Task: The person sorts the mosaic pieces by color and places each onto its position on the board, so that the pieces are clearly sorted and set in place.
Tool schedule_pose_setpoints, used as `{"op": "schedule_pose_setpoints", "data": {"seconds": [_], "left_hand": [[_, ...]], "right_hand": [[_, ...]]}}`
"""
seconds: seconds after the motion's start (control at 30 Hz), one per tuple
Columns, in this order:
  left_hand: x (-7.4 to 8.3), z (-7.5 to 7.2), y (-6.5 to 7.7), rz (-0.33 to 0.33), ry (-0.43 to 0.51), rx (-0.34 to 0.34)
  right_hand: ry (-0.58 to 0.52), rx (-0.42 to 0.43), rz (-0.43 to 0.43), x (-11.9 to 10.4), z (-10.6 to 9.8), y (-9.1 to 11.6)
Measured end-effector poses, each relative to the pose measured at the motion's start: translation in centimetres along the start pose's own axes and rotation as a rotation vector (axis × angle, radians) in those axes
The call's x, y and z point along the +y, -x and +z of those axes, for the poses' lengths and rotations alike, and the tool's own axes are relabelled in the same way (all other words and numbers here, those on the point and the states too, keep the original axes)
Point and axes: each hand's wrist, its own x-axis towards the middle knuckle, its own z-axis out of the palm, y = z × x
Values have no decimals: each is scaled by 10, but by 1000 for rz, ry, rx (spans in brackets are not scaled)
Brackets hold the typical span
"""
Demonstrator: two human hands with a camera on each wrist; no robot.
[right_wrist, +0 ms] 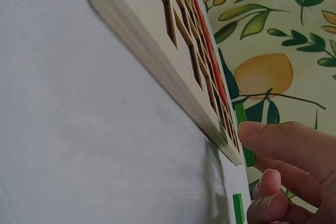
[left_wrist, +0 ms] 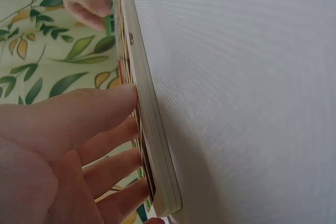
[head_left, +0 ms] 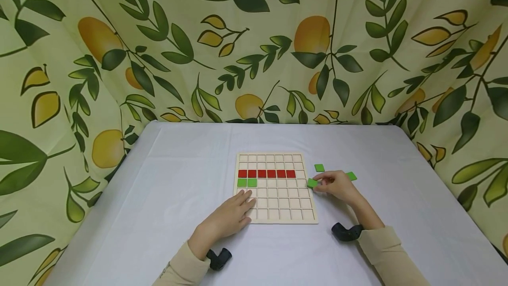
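A pale wooden board point(head_left: 282, 216) with a grid of square recesses lies on the table. Several red square tiles point(head_left: 271, 174) run along one row, and two green tiles point(head_left: 247, 182) sit at the left of the row below. My left hand point(head_left: 230, 215) rests on the board's lower-left part, fingers extended; in the left wrist view its thumb point(left_wrist: 113, 100) touches the edge. Between thumb and fingers, my right hand point(head_left: 337, 186) pinches a green square tile point(head_left: 312, 183) at the board's right edge. The right wrist view has this tile point(right_wrist: 240, 113) at the thumb tip.
Loose green tiles lie right of the board: one tile point(head_left: 319, 167) beyond the right hand, another tile point(head_left: 351, 176) partly behind it. A white cloth point(head_left: 178, 158) covers the table. A leaf-and-fruit patterned curtain point(head_left: 254, 69) hangs behind and at both sides.
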Motion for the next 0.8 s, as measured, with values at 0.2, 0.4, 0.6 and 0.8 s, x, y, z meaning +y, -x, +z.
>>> {"op": "schedule_pose_setpoints", "data": {"seconds": [0.2,0.4,0.6,0.8], "left_hand": [[0,1,0,1,-1,5],[0,1,0,-7,7,3],[0,1,0,-12,2,2],[1,0,1,-15,6,2]], "right_hand": [[20,-5,-4,-7,2,-1],[7,-9,-30,-12,4,-2],[8,-11,-30,-15,6,-3],[-2,-20,-54,-19,8,-6]]}}
